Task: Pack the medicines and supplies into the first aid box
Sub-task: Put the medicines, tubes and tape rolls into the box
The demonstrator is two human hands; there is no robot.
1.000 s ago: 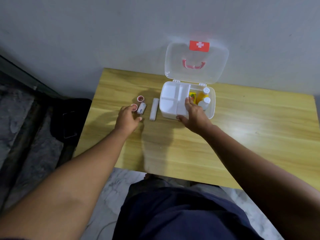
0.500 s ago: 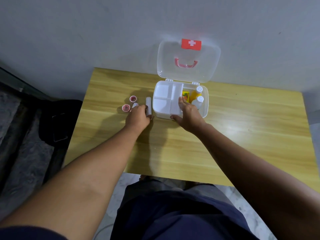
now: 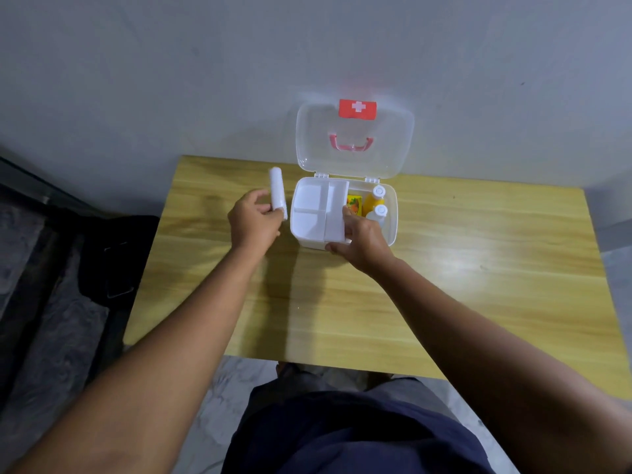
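The white first aid box (image 3: pixel 394 217) stands open at the table's back edge, its clear lid (image 3: pixel 355 159) with a red cross label leaning on the wall. A white divided tray (image 3: pixel 309 200) covers the box's left part. My right hand (image 3: pixel 364 239) grips the tray's front right corner. To the tray's right, a yellow packet (image 3: pixel 354 204) and two white-capped bottles (image 3: pixel 379 192) sit inside the box. My left hand (image 3: pixel 253 222) holds a white bandage roll (image 3: pixel 277 188) upright above the table, just left of the box. The small red-capped items are not visible.
The wooden table (image 3: pixel 444 285) runs along a grey wall. A black bag (image 3: pixel 116 254) lies on the floor to the left, beside the table's left edge. My dark-clothed lap shows below the front edge.
My left hand closed on the white roll and lifted it off the table, standing it on end beside the box. My right hand has stayed on the tray.
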